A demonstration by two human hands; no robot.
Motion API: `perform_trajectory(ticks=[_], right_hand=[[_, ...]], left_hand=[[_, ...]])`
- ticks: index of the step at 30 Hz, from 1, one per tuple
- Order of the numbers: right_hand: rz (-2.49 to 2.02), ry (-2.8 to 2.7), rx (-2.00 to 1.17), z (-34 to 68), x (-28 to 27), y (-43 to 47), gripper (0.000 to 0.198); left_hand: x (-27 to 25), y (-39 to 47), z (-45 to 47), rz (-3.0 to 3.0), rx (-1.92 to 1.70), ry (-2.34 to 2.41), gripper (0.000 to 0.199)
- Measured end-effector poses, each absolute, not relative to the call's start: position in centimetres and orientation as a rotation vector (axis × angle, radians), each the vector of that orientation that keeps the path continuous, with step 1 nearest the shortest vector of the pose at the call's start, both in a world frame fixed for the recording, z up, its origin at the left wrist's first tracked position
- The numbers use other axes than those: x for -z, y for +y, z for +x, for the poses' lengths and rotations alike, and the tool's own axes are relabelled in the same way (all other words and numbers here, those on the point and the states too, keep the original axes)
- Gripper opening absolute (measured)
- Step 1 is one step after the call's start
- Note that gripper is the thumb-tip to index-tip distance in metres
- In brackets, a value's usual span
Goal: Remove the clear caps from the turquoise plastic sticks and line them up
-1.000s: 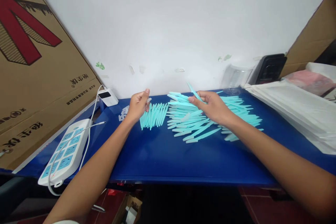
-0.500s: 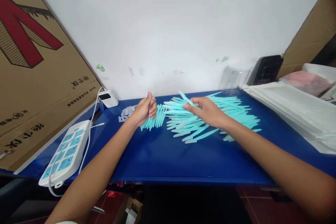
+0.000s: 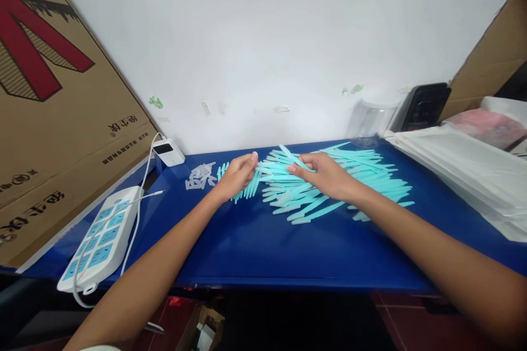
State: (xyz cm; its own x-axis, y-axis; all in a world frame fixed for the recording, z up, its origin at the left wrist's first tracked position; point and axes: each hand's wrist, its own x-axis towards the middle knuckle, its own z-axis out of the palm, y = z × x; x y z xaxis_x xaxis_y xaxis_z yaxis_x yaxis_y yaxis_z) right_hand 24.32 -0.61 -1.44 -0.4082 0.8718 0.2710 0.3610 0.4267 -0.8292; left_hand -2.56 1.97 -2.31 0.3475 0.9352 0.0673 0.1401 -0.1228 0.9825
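My right hand [image 3: 323, 174] is closed around several turquoise eyebrow razors [image 3: 276, 169], their tips fanned toward the left. Thumb and fingers pinched together, my left hand [image 3: 239, 174] is at those tips; the small clear cap in its grip is mostly hidden now. Beneath and behind my right hand lies a large loose pile of the same razors [image 3: 382, 181]. A smaller row of razors [image 3: 250, 189] is partly covered by my left hand. Left of it is a little heap of clear plastic caps [image 3: 200, 175].
A white power strip [image 3: 102, 233] with cables lies at the left, near a small white device [image 3: 168, 152]. A clear plastic container [image 3: 373, 123] and a black object [image 3: 426, 107] stand at the back right. White packaging sheets [image 3: 461, 175] are stacked on the right.
My left hand has moved right, from beside the razors to the tips of those in my right hand. My right hand has stayed nearly still, keeping its hold.
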Motion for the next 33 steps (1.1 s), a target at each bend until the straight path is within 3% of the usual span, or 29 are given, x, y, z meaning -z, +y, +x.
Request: perform_trajectory(ticks=[8, 15, 22, 28, 33], right_hand=[[-1.050, -1.960, -0.961, 23.8, 1.3, -1.1, 0.060], [-1.035, -1.887, -1.092, 24.3, 1.2, -0.9, 0.061], [-1.117, -1.827, -1.078, 25.9, 0.6, -0.1, 0.065], [-1.072, -1.901, -1.083, 24.9, 1.2, -0.5, 0.064], [-1.082, -1.876, -1.059, 25.2, 1.0, -0.4, 0.064]], left_hand=[[1.4, 1.2, -2.6, 2.250, -0.938, 1.069, 0.055], [0.4, 1.6, -3.6, 2.288, -0.969, 1.080, 0.055], [-0.3, 3.8, -6.8, 1.738, -1.250, 1.084, 0.053], [1.0, 4.0, -5.6, 1.082, -0.963, 0.705, 0.033], [1.1, 4.2, -6.2, 0.853, -0.991, 0.646, 0.026]])
